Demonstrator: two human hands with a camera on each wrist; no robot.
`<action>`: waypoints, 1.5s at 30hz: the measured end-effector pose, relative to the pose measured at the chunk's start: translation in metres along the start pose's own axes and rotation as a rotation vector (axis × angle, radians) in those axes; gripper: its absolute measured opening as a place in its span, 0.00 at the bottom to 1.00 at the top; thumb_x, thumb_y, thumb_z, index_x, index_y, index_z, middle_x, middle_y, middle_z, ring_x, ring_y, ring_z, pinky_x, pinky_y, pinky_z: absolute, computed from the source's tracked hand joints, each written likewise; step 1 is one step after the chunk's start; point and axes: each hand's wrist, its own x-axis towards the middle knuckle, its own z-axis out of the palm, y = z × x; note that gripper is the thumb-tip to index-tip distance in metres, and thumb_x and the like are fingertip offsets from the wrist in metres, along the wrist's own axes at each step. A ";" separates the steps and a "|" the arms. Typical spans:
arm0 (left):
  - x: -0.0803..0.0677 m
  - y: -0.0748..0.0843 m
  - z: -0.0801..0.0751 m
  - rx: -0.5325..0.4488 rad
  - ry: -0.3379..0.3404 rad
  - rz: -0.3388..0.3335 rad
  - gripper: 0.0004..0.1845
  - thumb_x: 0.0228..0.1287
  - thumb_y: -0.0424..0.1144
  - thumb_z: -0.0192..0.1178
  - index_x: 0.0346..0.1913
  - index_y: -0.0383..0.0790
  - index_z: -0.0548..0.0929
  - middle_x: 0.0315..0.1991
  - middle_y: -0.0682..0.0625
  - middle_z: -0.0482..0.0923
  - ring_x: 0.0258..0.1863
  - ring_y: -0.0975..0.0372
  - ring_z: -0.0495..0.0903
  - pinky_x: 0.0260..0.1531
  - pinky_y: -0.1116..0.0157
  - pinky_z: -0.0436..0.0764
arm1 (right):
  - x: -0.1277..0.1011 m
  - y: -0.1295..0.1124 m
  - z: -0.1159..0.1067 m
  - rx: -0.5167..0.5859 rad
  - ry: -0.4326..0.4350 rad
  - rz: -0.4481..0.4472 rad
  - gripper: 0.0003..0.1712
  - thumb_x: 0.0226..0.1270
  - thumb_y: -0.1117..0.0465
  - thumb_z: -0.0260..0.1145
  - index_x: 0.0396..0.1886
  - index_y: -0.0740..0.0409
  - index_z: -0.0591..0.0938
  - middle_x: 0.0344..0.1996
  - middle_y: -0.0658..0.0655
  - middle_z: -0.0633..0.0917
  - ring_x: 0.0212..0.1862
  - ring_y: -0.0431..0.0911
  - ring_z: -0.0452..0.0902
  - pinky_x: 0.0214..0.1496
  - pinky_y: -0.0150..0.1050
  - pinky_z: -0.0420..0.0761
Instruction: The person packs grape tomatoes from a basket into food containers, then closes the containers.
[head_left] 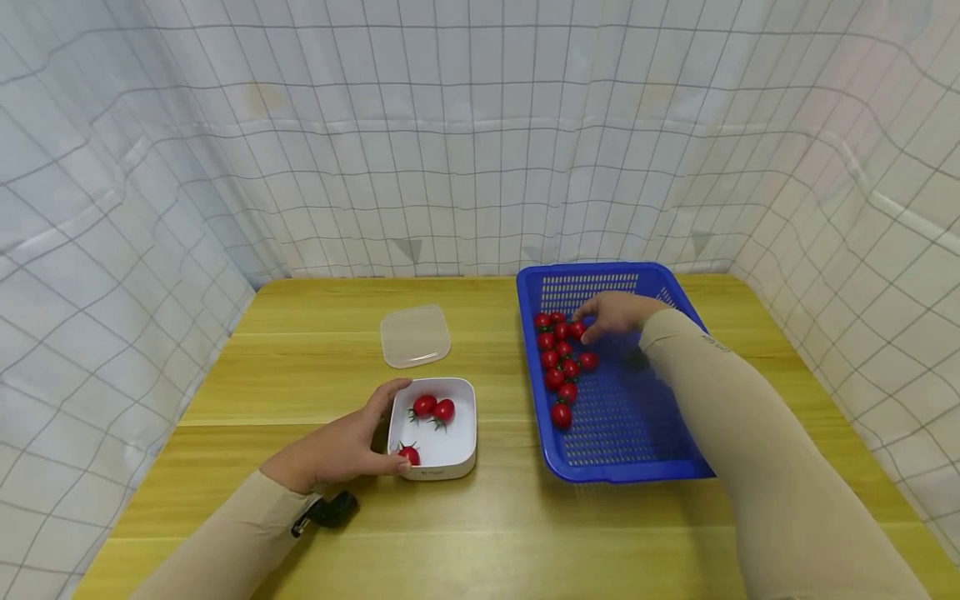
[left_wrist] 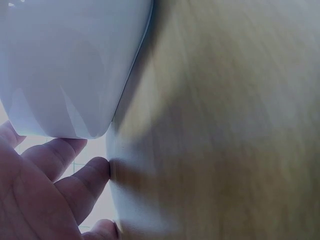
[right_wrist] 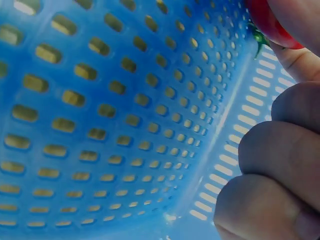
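A white square container (head_left: pixel 450 450) sits on the wooden table (head_left: pixel 315 367) with three cherry tomatoes (head_left: pixel 433 408) inside. My left hand (head_left: pixel 352 446) grips its left side, thumb on the far rim and fingers round the near corner. The left wrist view shows the container's wall (left_wrist: pixel 70 65) and my fingers (left_wrist: pixel 75 175) beneath it. To the right, a blue perforated basket (head_left: pixel 622 417) holds several cherry tomatoes (head_left: pixel 561 367) along its left side. My right hand (head_left: pixel 611 315) is inside the basket at the far end of that row. It pinches one tomato (right_wrist: pixel 270 22) between its fingertips (right_wrist: pixel 295 65).
A clear plastic lid (head_left: pixel 415 335) lies flat behind the container. White gridded cloth walls close in the table on three sides. The basket's floor (right_wrist: pixel 125 125) fills the right wrist view. A small black device (head_left: pixel 333 508) sits at my left wrist.
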 end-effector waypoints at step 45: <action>0.009 0.004 -0.006 0.001 -0.030 -0.027 0.60 0.60 0.55 0.77 0.83 0.50 0.45 0.79 0.35 0.60 0.74 0.43 0.68 0.75 0.39 0.65 | -0.031 -0.201 -0.012 -0.175 -0.143 -0.397 0.24 0.68 0.54 0.75 0.64 0.43 0.84 0.39 0.49 0.81 0.51 0.50 0.79 0.54 0.44 0.80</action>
